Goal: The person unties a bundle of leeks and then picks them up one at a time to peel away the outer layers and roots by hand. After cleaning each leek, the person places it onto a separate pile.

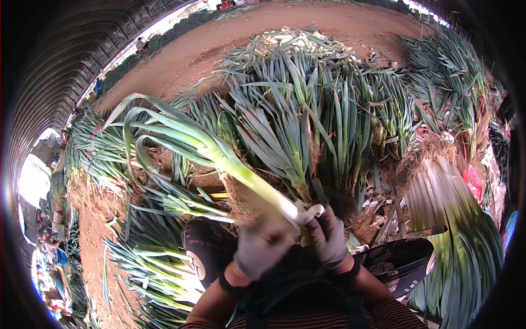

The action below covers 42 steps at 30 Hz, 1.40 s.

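Observation:
One leek point(249, 176) slants across in front of me, its green leaves hanging to the upper left and its pale lower end between my hands. My right hand point(329, 239), in a whitish glove, is closed on that end, where a curled white strip point(312, 213) stands out by the fingers. Just left of it, my left hand point(263, 249), gloved too, looks closed against the shaft. Motion blurs its fingers, and what they hold is hidden. Past my hands stands a dense bunch of untrimmed leeks point(307, 115) with brown, soil-covered roots.
A fan of leeks with clean white shafts point(435, 194) lies on my right. Loose leeks point(159, 263) are piled by my left leg. More heaps point(444, 77) stand at the far right and far left point(104, 148). Whitish trimmings point(301, 39) lie behind on brown soil.

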Each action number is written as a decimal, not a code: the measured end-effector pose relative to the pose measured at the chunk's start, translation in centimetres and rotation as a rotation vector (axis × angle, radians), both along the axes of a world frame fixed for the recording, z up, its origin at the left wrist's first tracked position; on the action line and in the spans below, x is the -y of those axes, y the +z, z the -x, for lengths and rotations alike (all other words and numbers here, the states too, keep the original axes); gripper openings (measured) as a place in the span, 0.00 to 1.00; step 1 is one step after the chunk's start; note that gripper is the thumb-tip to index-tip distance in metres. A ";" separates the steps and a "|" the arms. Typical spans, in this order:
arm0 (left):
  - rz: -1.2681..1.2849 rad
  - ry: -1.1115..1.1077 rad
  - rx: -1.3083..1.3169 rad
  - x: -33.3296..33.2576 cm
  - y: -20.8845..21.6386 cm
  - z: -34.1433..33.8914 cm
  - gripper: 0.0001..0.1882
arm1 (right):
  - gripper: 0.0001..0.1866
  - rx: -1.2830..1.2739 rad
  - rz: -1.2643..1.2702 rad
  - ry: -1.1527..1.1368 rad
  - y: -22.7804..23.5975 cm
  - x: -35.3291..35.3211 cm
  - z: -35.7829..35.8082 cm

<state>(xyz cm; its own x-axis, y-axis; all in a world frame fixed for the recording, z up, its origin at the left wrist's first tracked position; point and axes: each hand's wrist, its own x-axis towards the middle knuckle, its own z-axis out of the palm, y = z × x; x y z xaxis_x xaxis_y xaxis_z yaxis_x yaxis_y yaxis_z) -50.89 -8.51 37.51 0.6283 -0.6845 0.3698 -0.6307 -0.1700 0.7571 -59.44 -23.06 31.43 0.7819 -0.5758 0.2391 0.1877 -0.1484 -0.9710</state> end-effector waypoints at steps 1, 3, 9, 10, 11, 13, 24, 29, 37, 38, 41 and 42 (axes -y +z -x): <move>-0.090 -0.285 0.151 0.0 0.1 0.8 0.03 | 0.11 0.005 -0.037 0.022 -0.5 0.3 0.1; -0.241 -0.610 0.009 -0.8 -3.8 3.3 0.04 | 0.10 0.017 -0.121 0.060 -0.9 1.0 0.4; -0.371 -0.096 0.033 -6.2 -2.9 -2.4 0.07 | 0.18 0.021 -0.270 0.300 1.1 2.7 1.3; -0.384 0.210 -0.154 -6.3 -2.3 -3.8 0.08 | 0.18 0.011 -0.267 0.295 1.8 2.5 1.3; -0.046 0.289 -0.313 -6.0 -1.2 -4.5 0.12 | 0.19 -0.024 -0.118 0.282 3.1 1.8 1.1; 0.546 0.242 -0.621 -4.6 0.6 -7.0 0.21 | 0.21 -0.077 -0.058 0.334 3.3 0.9 0.6; 1.033 0.057 -0.933 -4.2 0.6 -12.1 0.14 | 0.34 0.129 0.906 0.226 7.8 1.4 -2.9; 1.168 -0.213 -1.030 -4.4 0.0 -11.6 0.19 | 0.37 0.017 0.680 0.737 6.8 -0.5 -8.1; 1.417 -0.641 -1.289 -7.4 -0.9 -12.3 0.24 | 0.25 -0.399 0.419 1.333 7.1 -1.9 -4.9; 1.423 -0.629 -1.290 -7.8 -1.2 -12.3 0.24 | 0.22 -0.496 0.381 1.367 7.1 -1.6 -4.7; 1.406 -0.448 -1.346 -8.8 -1.6 -12.1 0.23 | 0.22 -0.689 0.105 1.427 6.2 -0.2 -3.5; 1.403 -0.444 -1.352 -8.8 -1.8 -12.1 0.23 | 0.24 -0.686 -0.006 1.424 5.2 0.2 -2.7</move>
<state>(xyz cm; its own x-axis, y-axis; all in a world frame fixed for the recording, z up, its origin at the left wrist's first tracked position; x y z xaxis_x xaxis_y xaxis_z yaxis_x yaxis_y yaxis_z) -38.75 0.32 35.74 0.8082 -0.5513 0.2071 0.5351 0.8343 0.1327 -56.70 -23.28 36.60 0.6144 0.6955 -0.3727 -0.2933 -0.2372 -0.9261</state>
